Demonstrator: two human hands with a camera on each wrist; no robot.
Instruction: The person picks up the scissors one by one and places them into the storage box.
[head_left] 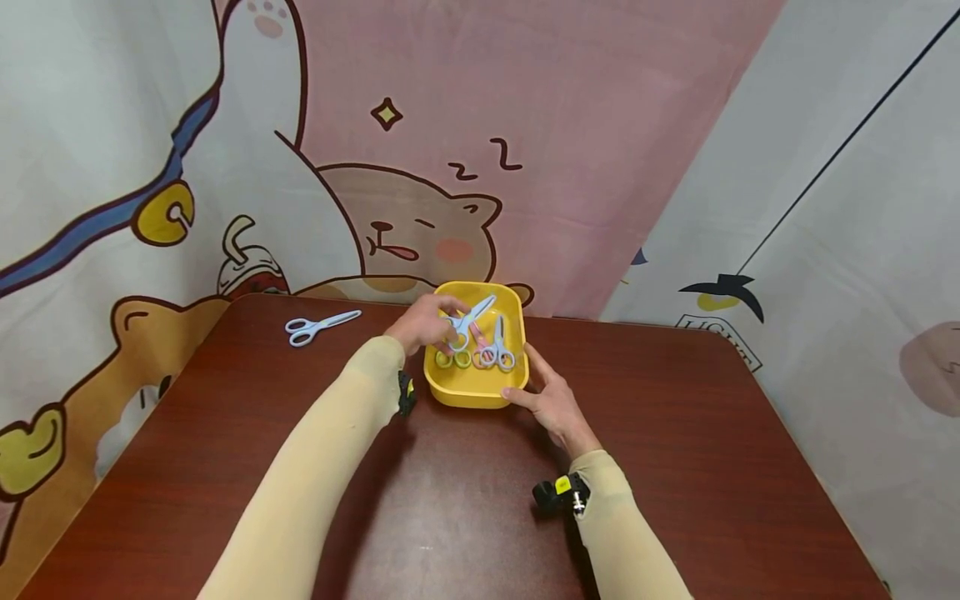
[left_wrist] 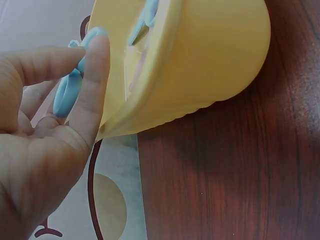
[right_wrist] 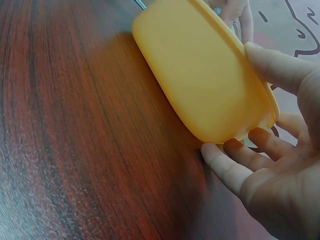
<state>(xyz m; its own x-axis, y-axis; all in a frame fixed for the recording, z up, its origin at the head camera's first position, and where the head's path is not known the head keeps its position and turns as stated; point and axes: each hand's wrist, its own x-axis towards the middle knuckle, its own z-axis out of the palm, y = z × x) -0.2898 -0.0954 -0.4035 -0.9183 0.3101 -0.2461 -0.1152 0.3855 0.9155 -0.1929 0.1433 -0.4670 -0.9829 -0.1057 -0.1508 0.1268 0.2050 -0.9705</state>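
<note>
Between the thumb and fingers of my left hand [head_left: 427,323] is a pair of light blue scissors [head_left: 476,314], held over the yellow tray [head_left: 472,392]. In the left wrist view, the fingers pinch the blue handle loops [left_wrist: 68,92] near the tray's wall. Inside the tray lie another pair of blue scissors [head_left: 499,340], pink scissors [head_left: 477,337] and green-handled scissors [head_left: 462,359], partly overlapping. My right hand [head_left: 551,400] grips the tray's near right corner. In the right wrist view its thumb [right_wrist: 280,65] is on the rim and its fingers are against the side.
Another pair of light blue scissors [head_left: 322,326] lies on the dark brown table [head_left: 660,433], left of the tray near the back edge. A cartoon-printed curtain [head_left: 600,125] hangs directly behind the table.
</note>
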